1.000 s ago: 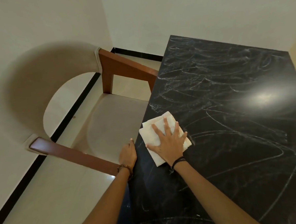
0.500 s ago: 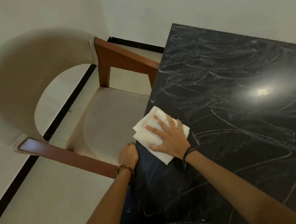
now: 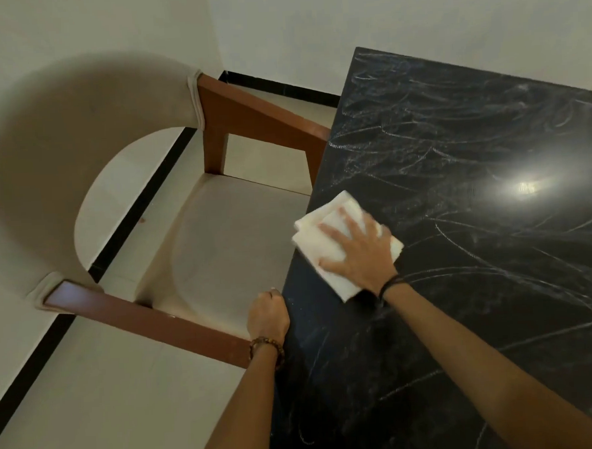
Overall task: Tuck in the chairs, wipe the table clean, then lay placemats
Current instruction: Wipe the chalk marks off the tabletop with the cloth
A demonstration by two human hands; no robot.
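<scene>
One cloth [image 3: 326,246] under right hand [image 3: 361,255], one chair [image 3: 220,249].

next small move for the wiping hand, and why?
Probably sweep the white cloth right, away from the table edge. The right hand presses it flat at the chair-side edge, one corner overhanging, and chalky streaks cover the dark top beyond. The left hand braces on the edge.

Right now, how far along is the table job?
Done: the chair sits pushed up to the table edge. In hand: the right hand presses a white cloth flat on the top while the left hand grips the table edge; smears cover much of the surface. Left: finish wiping, then placemats, none in view.
</scene>
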